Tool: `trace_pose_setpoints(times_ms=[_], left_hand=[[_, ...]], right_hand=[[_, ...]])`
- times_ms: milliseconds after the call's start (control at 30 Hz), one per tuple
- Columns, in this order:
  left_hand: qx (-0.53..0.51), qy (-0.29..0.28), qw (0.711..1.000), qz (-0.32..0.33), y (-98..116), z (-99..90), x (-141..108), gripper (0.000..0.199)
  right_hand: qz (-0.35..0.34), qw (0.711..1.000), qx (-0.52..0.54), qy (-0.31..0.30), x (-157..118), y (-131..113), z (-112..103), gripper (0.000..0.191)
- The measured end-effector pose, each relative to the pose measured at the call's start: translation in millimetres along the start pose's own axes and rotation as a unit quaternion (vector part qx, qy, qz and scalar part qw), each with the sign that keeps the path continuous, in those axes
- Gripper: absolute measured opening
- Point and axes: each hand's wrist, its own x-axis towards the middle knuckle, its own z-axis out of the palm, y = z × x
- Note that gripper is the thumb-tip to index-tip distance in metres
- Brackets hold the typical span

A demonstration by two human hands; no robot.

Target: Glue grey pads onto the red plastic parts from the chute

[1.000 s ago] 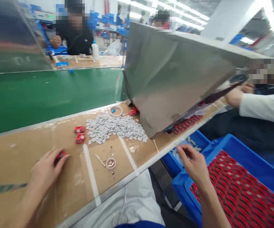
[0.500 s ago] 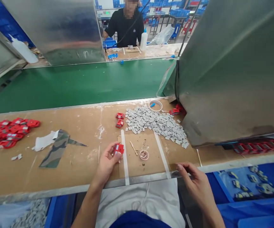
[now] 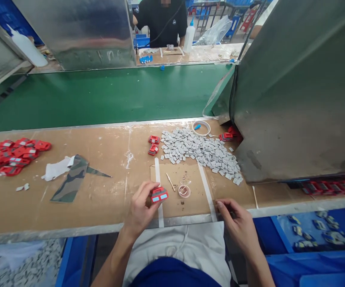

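Note:
My left hand grips a red toy car body by its sides, its pale blue windows turned toward me. On the right, my right hand is at the table's front edge with thumb and forefinger drawn together; whatever is between them is too small to make out. Between the hands lie a small round cup of brownish stuff and a thin stick on a cardboard sheet taped to the table. Beyond them spreads a heap of small flat grey pieces.
Two red car bodies stand left of the heap, a tape roll behind it. More red bodies and camouflage cloth lie left. A metal panel bounds the right. Past the green belt sits a person.
My left hand has moved slightly right and turned the car body, so its windows now face me. My right hand has shifted a little left. The view has tilted down.

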Motion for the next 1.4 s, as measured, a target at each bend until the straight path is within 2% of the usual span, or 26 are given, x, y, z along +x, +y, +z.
trace_pose_setpoints(times_ms=[133, 233, 333, 500, 600, 733, 1067, 1400], left_hand=[[-0.074, -0.024, 0.996, 0.039, 2, 9.8, -8, 0.019], [-0.122, -0.063, 0.989, 0.051, 2, 18.5, -18, 0.020], [-0.142, -0.105, 0.984, 0.034, -3, 21.6, -25, 0.023], [-0.140, -0.104, 0.984, -0.042, -8, 16.4, -22, 0.017], [-0.146, -0.112, 0.981, -0.070, -6, 14.0, -20, 0.020], [-0.166, -0.111, 0.974, -0.107, -4, 13.7, -21, 0.024], [-0.180, -0.115, 0.970, -0.116, -4, 14.0, -20, 0.024], [-0.142, -0.117, 0.979, -0.093, -3, 14.8, -21, 0.021]], right_hand=[[-0.019, 0.998, 0.061, -0.023, 9, -23, 8, 0.034], [-0.030, 0.992, 0.108, -0.059, 23, -40, 20, 0.032], [-0.024, 0.983, 0.159, -0.084, 38, -52, 37, 0.036], [-0.009, 0.982, 0.175, -0.069, 53, -62, 59, 0.035], [-0.018, 0.985, 0.161, -0.062, 54, -64, 58, 0.032], [0.013, 0.979, 0.196, -0.057, 51, -65, 51, 0.033], [0.001, 0.978, 0.207, -0.038, 46, -65, 52, 0.033], [0.069, 0.965, 0.252, 0.022, 36, -46, 51, 0.045]])
